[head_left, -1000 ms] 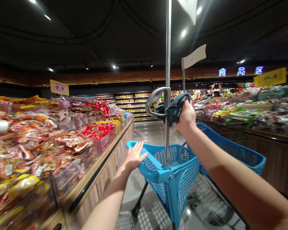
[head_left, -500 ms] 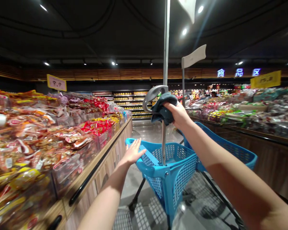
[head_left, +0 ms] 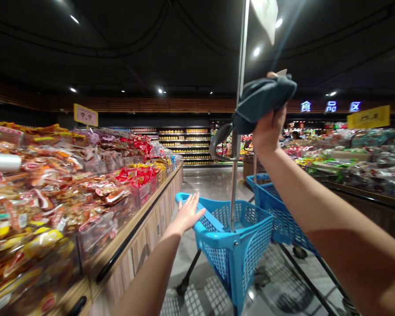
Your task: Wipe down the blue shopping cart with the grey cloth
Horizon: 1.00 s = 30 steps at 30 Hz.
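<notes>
A blue shopping cart (head_left: 217, 239) with a lattice basket stands in front of me. My left hand (head_left: 188, 213) rests palm down near its left rim, fingers stretched out. From the cart rises a metal pole (head_left: 233, 184) with a grey curved handle (head_left: 220, 142) and a white flag (head_left: 266, 17) at the top. My right hand (head_left: 270, 129) is raised just right of the pole and closed on a dark blue-grey cloth (head_left: 261, 101). The cloth's left end overlaps the pole above the handle; whether it presses on it I cannot tell. Part of a pale flag shows behind the cloth.
A second blue cart (head_left: 289, 224) stands just behind on the right. Bins of packaged snacks (head_left: 95, 188) line the left side, with a wooden edge (head_left: 145, 215). Another snack display (head_left: 358, 162) runs along the right. Stocked shelves (head_left: 187, 145) are at the back.
My right hand has lifted the cloth up and to the right, from the curved handle to above it. My left hand stays at the cart's rim. The view has shifted slightly.
</notes>
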Available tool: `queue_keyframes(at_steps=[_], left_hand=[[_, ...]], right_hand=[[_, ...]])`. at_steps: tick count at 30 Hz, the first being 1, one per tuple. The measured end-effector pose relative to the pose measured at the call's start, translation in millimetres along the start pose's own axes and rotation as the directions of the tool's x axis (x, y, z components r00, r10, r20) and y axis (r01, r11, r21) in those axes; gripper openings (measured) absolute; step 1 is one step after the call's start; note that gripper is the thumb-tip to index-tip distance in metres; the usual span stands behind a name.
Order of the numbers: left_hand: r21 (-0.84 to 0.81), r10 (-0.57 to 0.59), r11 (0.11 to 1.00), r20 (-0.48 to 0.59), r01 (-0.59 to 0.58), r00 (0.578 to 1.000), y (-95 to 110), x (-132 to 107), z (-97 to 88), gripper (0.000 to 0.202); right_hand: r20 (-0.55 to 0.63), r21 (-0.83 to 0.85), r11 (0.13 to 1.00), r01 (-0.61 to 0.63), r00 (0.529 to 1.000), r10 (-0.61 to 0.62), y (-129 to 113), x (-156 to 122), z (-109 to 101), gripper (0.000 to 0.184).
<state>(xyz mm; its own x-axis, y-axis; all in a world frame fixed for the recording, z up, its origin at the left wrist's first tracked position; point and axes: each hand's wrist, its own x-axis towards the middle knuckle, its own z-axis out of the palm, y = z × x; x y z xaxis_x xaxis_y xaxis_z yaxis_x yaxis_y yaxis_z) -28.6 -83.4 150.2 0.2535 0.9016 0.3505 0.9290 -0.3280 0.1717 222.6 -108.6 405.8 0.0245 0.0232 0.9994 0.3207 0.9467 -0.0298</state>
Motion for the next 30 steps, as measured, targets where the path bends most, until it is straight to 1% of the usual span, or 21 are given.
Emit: queue_keyframes(at_steps=[1,2,4,5,8,10,13,16,18,20,21,22,23,25,27,28,30], left_hand=[[0.003,0.003,1.000,0.000,-0.003,1.000,0,0,0.2,0.074],[0.002,0.005,1.000,-0.001,-0.005,1.000,0,1,0.2,0.075],[-0.003,0.005,1.000,0.001,-0.005,1.000,-1,2,-0.5,0.076],[-0.003,0.002,1.000,0.008,-0.002,1.000,-2,2,-1.1,0.076],[-0.006,-0.002,1.000,0.037,0.002,0.999,-5,1,-3.7,0.076],[-0.017,-0.004,1.000,0.042,0.005,0.999,-7,-1,-5.4,0.077],[-0.021,-0.013,1.000,0.037,0.013,0.999,-7,-4,-7.0,0.076],[-0.007,-0.011,1.000,0.037,0.012,0.999,-7,-5,-6.6,0.076],[0.000,-0.018,1.000,0.042,0.018,0.999,-7,-5,-5.9,0.076],[0.002,-0.027,1.000,0.051,0.027,0.998,-7,-3,-6.0,0.077],[0.003,-0.030,1.000,0.059,0.030,0.998,-7,-3,-6.6,0.079],[0.004,-0.033,0.999,0.068,0.033,0.997,-7,-2,-7.4,0.081],[0.004,-0.035,0.999,0.080,0.035,0.996,-8,-2,-8.4,0.082],[0.000,-0.030,1.000,0.101,0.030,0.994,-10,-2,-10.4,0.084],[-0.004,-0.017,1.000,0.109,0.017,0.994,-11,-2,-11.5,0.085],[-0.003,-0.012,1.000,0.111,0.013,0.994,-11,-2,-11.6,0.086],[0.009,-0.016,1.000,0.116,0.015,0.993,-11,-1,-10.6,0.087]], right_hand=[[0.107,-0.085,0.993,0.082,0.992,-0.072,-4,13,-2,0.043],[0.214,-0.145,0.978,0.152,0.970,-0.119,-8,22,-2,0.041],[0.382,-0.210,0.945,0.252,0.910,-0.158,-20,27,0,0.035],[0.434,-0.226,0.931,0.288,0.885,-0.168,-26,24,1,0.033],[0.526,-0.228,0.896,0.381,0.823,-0.215,-40,10,2,0.030],[0.569,-0.208,0.866,0.455,0.776,-0.271,-47,4,1,0.037],[0.637,-0.151,0.812,0.564,0.684,-0.357,-55,2,-1,0.043],[0.693,-0.075,0.745,0.662,0.572,-0.439,-66,-5,1,0.038],[0.738,-0.017,0.692,0.722,0.476,-0.479,-73,-16,4,0.028],[0.789,0.030,0.638,0.769,0.374,-0.488,-74,-33,5,0.017],[0.810,0.036,0.623,0.781,0.342,-0.476,-70,-42,3,0.015],[0.826,0.032,0.622,0.782,0.330,-0.457,-64,-52,0,0.018],[0.837,0.021,0.640,0.768,0.337,-0.431,-55,-61,-5,0.021],[0.852,-0.005,0.720,0.694,0.379,-0.360,-31,-80,-19,0.024],[0.854,-0.043,0.811,0.583,0.443,-0.273,-9,-99,-32,0.027],[0.844,-0.069,0.848,0.526,0.484,-0.232,0,-109,-37,0.031],[0.802,-0.114,0.903,0.415,0.575,-0.164,9,-131,-42,0.037]])
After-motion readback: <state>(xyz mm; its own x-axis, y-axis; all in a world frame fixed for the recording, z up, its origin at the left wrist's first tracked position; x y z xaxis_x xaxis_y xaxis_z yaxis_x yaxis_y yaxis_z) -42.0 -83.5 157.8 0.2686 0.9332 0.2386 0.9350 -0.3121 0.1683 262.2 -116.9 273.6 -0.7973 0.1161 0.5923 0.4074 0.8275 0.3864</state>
